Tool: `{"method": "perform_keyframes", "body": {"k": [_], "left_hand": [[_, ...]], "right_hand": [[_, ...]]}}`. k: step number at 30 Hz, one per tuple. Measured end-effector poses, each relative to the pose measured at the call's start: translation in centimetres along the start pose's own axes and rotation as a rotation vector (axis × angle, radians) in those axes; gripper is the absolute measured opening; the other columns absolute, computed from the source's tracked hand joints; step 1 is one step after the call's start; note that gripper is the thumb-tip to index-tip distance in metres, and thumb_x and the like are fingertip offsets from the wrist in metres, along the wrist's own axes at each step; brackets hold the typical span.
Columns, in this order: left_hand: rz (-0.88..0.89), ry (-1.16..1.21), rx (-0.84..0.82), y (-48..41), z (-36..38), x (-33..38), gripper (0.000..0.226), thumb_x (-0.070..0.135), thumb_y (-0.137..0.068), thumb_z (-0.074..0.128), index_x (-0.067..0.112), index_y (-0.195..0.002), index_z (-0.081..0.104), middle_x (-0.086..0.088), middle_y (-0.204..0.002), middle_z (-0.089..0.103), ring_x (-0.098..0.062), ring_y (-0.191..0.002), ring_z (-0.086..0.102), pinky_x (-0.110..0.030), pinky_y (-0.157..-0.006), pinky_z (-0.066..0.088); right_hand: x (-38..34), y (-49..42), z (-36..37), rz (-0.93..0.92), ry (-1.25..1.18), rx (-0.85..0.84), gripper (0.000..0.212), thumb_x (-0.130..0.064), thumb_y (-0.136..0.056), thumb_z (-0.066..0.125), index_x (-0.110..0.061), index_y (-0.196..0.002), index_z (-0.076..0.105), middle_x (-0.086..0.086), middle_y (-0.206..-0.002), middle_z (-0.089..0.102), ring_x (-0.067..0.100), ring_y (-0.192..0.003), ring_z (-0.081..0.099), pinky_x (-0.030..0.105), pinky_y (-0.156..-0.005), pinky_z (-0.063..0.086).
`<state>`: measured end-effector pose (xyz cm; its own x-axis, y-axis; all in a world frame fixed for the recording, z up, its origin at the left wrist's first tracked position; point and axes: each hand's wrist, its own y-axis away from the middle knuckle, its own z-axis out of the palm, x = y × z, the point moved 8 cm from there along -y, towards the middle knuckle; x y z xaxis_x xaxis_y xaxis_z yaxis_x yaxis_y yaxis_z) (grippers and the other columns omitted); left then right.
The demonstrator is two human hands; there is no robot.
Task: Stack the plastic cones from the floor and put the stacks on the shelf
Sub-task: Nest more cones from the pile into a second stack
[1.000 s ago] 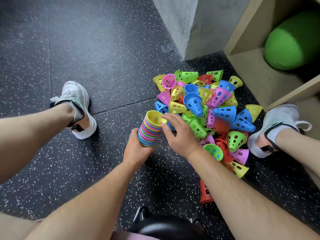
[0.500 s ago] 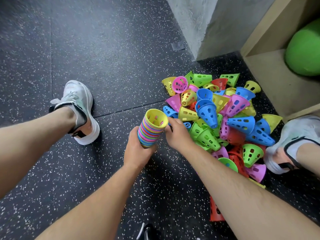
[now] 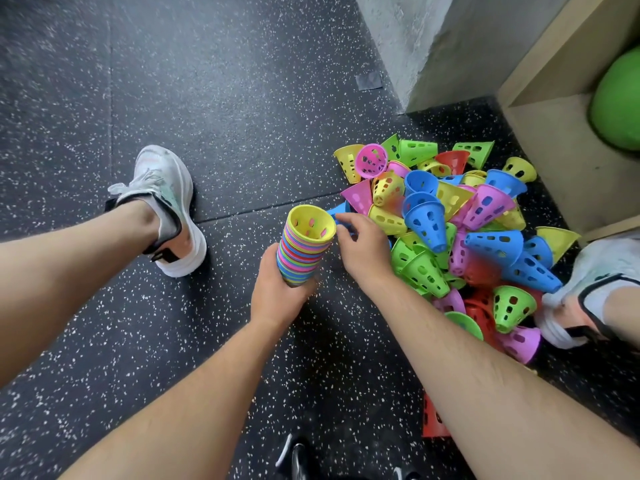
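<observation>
A: Where is the stack?
B: In the middle of the frame. Your left hand [image 3: 277, 296] is wrapped round the lower end of the stack [image 3: 304, 251] and holds it tilted, with the open yellow mouth turned up toward you.

A: And the other hand?
B: Your right hand [image 3: 365, 252] is just right of the stack's rim. Its thumb and fingertips pinch a blue cone [image 3: 335, 212] at the left edge of the pile [image 3: 450, 220]. Most of that cone is hidden behind the stack and your fingers.

A: The pile itself?
B: Loose cones in yellow, green, blue, pink and red are heaped on the dark speckled floor [image 3: 225, 98] at centre right, between the stack and your right shoe [image 3: 595, 271]. One red cone [image 3: 431, 422] lies apart, low in the frame, partly under your right forearm.

A: The shelf?
B: In the upper right corner. The shelf [image 3: 554, 157] is pale wood, its bottom board just beyond the pile, with a green ball [image 3: 620, 98] inside. Your left shoe [image 3: 166, 202] is at centre left, well apart from the cones.
</observation>
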<state>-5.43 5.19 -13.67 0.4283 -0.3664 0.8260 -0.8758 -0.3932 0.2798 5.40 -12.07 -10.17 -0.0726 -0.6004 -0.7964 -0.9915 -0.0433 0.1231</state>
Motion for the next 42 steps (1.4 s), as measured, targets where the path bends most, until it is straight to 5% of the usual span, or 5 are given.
{"method": "perform_keyframes", "body": {"k": [11,20,33,36,42], "left_hand": [[-0.009,-0.118,-0.078,1.6,1.1,0.2,0.059,0.042,-0.069,0.074,0.042,-0.122,0.048,0.017,-0.109,0.063,-0.016,-0.095,0.065,-0.043,-0.088,0.055],[0.031,-0.096,-0.104,3.1,2.7,1.4,0.060,0.042,-0.065,0.080,0.044,-0.115,0.048,0.014,-0.108,0.065,-0.012,-0.092,0.068,-0.040,-0.083,0.056],[0.053,-0.091,-0.142,3.0,3.9,2.0,0.063,0.027,-0.069,0.085,0.043,-0.119,0.050,0.014,-0.109,0.066,-0.003,-0.092,0.068,-0.035,-0.079,0.055],[0.069,-0.101,-0.164,3.1,4.8,2.4,0.061,0.025,-0.070,0.084,0.046,-0.115,0.048,0.015,-0.109,0.065,-0.005,-0.095,0.067,-0.038,-0.084,0.056],[0.081,-0.106,-0.227,3.6,6.6,2.3,0.062,0.033,-0.070,0.083,0.045,-0.120,0.048,0.019,-0.113,0.064,-0.001,-0.099,0.065,-0.041,-0.091,0.056]], "right_hand": [[-5.7,3.7,-9.2,-0.409,-0.015,0.366,0.030,-0.005,-0.095,0.059,-0.011,-0.123,0.068,0.003,-0.114,0.072,0.022,-0.106,0.065,0.033,-0.096,0.048],[-5.0,7.6,-8.0,-0.675,0.053,0.216,0.027,0.006,-0.090,0.063,-0.004,-0.113,0.072,0.007,-0.106,0.071,0.027,-0.103,0.063,0.035,-0.098,0.048],[-3.0,6.3,-9.2,-0.497,0.028,0.226,0.018,-0.008,-0.092,0.057,-0.006,-0.105,0.069,0.007,-0.105,0.066,0.023,-0.102,0.060,0.031,-0.096,0.046],[-0.5,3.6,-11.3,-0.302,0.161,0.287,0.027,-0.012,-0.092,0.056,-0.010,-0.117,0.067,0.007,-0.113,0.061,0.025,-0.111,0.054,0.034,-0.100,0.042],[3.6,-1.5,-12.0,0.071,0.643,-0.039,0.066,-0.036,-0.093,0.061,-0.030,-0.152,0.031,0.013,-0.150,0.028,0.034,-0.139,0.027,0.049,-0.115,0.030]]}}
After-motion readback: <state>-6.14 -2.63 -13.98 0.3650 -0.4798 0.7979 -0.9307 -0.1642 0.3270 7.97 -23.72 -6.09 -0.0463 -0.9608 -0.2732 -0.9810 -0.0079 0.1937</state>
